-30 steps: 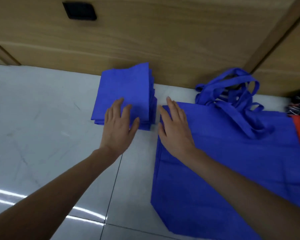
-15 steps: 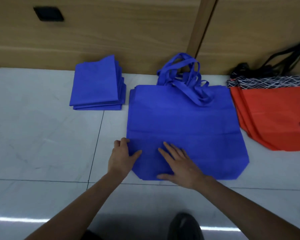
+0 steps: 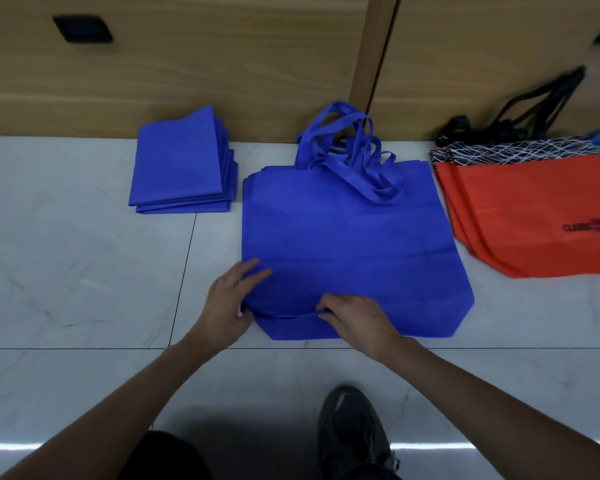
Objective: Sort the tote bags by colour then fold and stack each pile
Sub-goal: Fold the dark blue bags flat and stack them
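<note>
I'm pinching the top blue bag's near edge with my right hand, left hand gripping its near-left corner, handles pointing away from me.

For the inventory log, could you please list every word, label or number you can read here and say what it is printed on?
Dark print on the top orange tote bag: seen upside down and blurred, too unclear to read.
Blue tote bags, folded blue stack and net-patterned bag: no text visible.
Nothing else in view carries writing.
</note>
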`<state>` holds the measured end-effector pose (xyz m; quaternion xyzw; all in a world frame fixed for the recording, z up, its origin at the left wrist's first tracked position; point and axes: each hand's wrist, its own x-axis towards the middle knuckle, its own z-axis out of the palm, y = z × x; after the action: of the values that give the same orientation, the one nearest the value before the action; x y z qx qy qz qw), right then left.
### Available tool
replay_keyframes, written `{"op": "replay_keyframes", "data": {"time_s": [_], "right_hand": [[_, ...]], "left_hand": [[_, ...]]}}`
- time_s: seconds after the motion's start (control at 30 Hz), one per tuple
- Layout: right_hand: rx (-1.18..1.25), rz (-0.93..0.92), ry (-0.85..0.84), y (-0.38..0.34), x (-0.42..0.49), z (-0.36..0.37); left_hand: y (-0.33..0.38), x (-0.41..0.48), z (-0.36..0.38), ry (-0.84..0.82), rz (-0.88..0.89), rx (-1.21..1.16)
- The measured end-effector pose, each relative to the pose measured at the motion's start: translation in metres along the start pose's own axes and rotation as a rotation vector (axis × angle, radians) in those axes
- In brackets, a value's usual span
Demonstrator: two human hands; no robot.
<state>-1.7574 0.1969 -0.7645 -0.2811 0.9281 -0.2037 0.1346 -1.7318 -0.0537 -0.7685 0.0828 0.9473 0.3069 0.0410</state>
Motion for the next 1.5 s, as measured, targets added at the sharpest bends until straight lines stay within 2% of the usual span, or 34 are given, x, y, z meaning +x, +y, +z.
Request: {"op": "replay_keyframes", "data": {"time_s": [0.07,0.17,0.23,0.3,0.4,0.47,0.53,0.6,0.7,0.83,1.0,1.17,1.3,1.4,1.5], "right_hand": [[0.086,0.05,0.057,-0.008,0.003,-0.009],[0.225,0.111,0.028,-0.014,0.005,-0.025],[0.294,0.121,0.04,-0.012,0.003,-0.034],[0.296,0.086,0.054,-0.012,-0.001,-0.043],[0.187,0.056,-0.037,-0.002,-0.008,-0.057],[0.161,0.131,-0.131,0.021,-0.016,-0.071],[0.352,0.258,-0.149,0.049,-0.028,-0.088],[0.489,0.344,-0.14,0.073,-0.045,-0.107],[0.491,0.43,-0.128,0.103,-0.062,-0.116],[0.723,0.603,0.064,0.127,-0.058,-0.094],[0.772,0.769,0.326,0.121,-0.041,-0.071],[0.714,0.626,0.499,0.106,-0.05,-0.077],[0.562,0.461,0.63,0.093,-0.05,-0.115],[0.538,0.506,0.726,0.104,-0.026,-0.136],[0.48,0.657,0.755,0.116,-0.012,-0.128]], "left_hand": [[0.008,0.004,-0.007,-0.171,0.033,-0.017],[0.019,0.011,-0.019,-0.295,-0.102,-0.201],[0.013,0.015,-0.024,-0.245,-0.174,-0.326],[0.005,0.02,-0.026,-0.174,-0.219,-0.312],[0.006,0.025,-0.029,-0.087,-0.278,-0.401],[0.003,0.028,-0.03,0.027,-0.302,-0.418],[0.0,0.031,-0.034,0.099,-0.338,-0.415],[-0.005,0.033,-0.038,0.096,-0.357,-0.417],[-0.012,0.036,-0.042,0.062,-0.384,-0.45],[-0.015,0.04,-0.043,0.086,-0.473,-0.546],[-0.012,0.038,-0.036,0.169,-0.512,-0.646],[-0.011,0.025,-0.028,0.093,-0.52,-0.684],[0.003,0.036,-0.041,0.218,-0.455,-0.629],[0.017,0.06,-0.055,0.273,-0.458,-0.593],[0.016,0.082,-0.056,0.245,-0.522,-0.445]]}}
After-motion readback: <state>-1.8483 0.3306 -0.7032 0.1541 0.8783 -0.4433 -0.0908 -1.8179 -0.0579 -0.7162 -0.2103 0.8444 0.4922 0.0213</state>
